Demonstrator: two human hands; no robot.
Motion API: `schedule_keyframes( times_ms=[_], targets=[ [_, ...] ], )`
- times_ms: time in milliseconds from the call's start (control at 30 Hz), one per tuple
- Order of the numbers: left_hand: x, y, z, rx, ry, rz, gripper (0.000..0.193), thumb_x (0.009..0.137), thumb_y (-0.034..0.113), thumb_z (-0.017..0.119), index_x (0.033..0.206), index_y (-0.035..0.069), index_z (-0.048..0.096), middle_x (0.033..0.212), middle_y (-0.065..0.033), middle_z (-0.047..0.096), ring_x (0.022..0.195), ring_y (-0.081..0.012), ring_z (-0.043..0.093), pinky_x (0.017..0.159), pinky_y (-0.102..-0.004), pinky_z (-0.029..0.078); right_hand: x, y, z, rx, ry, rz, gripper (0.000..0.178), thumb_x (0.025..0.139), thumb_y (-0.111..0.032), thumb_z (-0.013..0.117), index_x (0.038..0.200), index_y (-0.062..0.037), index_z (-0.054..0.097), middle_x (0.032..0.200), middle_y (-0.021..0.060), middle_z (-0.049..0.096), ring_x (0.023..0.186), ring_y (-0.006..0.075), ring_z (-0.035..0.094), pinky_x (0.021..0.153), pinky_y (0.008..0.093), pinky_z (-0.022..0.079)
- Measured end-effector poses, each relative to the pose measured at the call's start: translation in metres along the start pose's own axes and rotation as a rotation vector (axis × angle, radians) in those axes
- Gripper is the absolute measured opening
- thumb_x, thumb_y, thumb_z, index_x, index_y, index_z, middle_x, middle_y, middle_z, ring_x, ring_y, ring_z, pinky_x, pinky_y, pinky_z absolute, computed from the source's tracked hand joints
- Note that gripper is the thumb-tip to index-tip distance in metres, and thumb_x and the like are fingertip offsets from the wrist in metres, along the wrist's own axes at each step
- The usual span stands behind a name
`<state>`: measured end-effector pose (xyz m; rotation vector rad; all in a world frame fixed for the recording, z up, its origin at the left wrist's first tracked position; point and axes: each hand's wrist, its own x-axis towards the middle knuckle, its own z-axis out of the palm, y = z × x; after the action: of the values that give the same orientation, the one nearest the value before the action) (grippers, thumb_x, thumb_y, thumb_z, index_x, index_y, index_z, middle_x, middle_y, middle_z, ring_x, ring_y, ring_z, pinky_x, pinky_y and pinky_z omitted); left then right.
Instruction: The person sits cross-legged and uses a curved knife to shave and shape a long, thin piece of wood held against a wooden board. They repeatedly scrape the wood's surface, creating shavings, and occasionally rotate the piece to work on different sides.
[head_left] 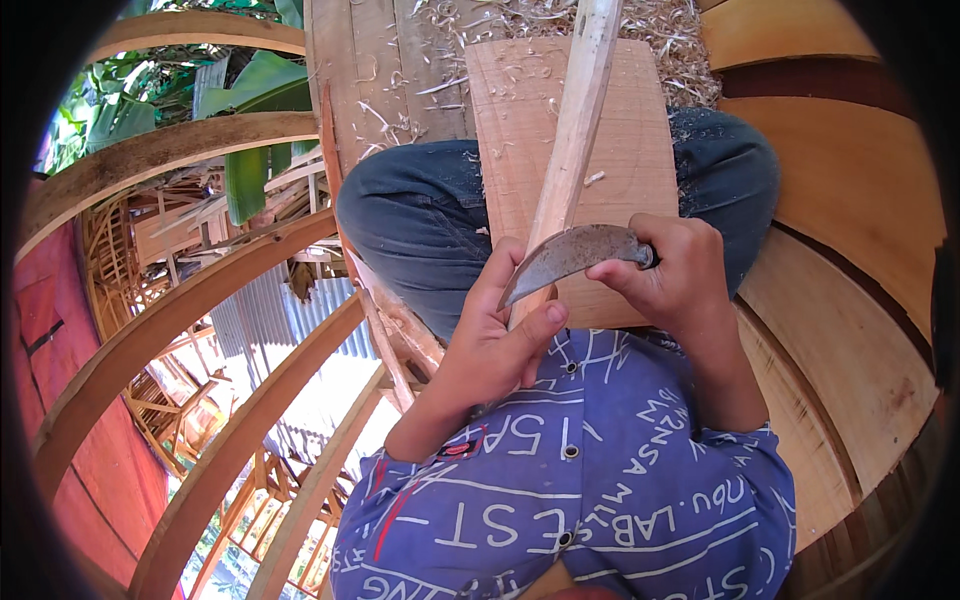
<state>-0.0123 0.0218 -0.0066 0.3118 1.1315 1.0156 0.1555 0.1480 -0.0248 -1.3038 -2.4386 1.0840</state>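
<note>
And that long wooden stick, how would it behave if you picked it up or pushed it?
The long wooden stick is probably stiff: it runs straight out from the left hand. Flat-looking faces suggest it wouldn't roll easily. It extends past the picture's top edge, so lifted by the near end, it may tip away.

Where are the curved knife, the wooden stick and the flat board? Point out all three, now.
Curved knife [577, 251]: head view, on the middle of the blade.
Wooden stick [578, 120]: head view, partway along its shaft.
Flat board [632, 140]: head view, on its bare face right of the stick.
</note>
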Motion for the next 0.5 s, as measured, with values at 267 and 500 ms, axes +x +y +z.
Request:
schedule_keyframes(
  times_ms=[267, 500],
  targets=[
    [0.001, -0.004, 0.013, 0.055, 0.095, 0.068, 0.038, 0.092, 0.021, 0.060, 0.116, 0.003, 0.036, 0.076, -0.0015, 0.054, 0.044, -0.0019, 0.043, 0.038, -0.0161, 0.033, 0.018, 0.022, -0.003, -0.178, 0.161, -0.012, 0.073, 0.061, -0.075, 0.066, 0.052, -0.0039, 0.054, 0.045, 0.0125, 0.049, 0.045, 0.0298, 0.055, 0.044, 0.0363, 0.043],
    [-0.003, -0.009, 0.016, 0.188, 0.008, 0.092, 0.038, 0.094, 0.021, 0.058, 0.117, 0.004, 0.033, 0.070, 0.0004, 0.047, 0.040, -0.0035, 0.040, 0.036, -0.0162, 0.032, 0.042, 0.043, -0.018, -0.160, 0.336, 0.128, 0.079, 0.068, -0.078, 0.059, 0.054, -0.0004, 0.050, 0.046, 0.0113, 0.046, 0.045, 0.0263, 0.049, 0.047, 0.0368, 0.040]
  ],
)
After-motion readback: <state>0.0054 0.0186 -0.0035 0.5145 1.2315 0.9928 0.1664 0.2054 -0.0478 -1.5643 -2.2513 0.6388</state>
